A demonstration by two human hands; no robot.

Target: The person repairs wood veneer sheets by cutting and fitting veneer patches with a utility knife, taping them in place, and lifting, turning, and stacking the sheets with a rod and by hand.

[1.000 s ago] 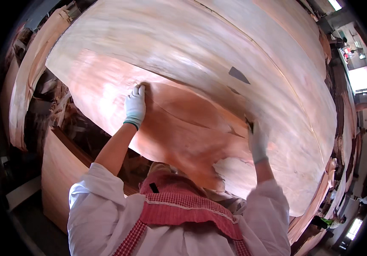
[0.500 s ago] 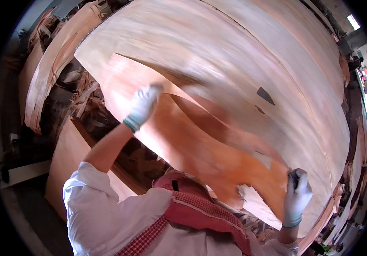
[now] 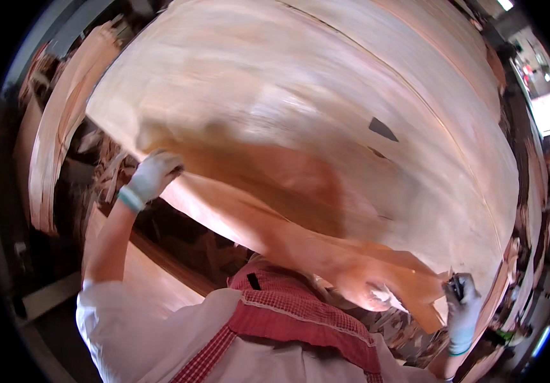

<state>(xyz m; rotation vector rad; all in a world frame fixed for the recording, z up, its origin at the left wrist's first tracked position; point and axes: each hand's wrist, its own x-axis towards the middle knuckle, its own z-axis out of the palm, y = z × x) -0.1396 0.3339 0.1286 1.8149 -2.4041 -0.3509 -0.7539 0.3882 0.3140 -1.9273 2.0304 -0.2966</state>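
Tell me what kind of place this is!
Probably a wood workshop. There's a wide, pale sheet that looks like wood, a thin, bendy sheet being lifted off it, and torn scraps beside them.

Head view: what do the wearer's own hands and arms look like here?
The left hand and right hand wear whitish gloves, each with a teal-green band at the wrist. Loose white sleeves stop short, leaving the forearms bare. No cables show on them.
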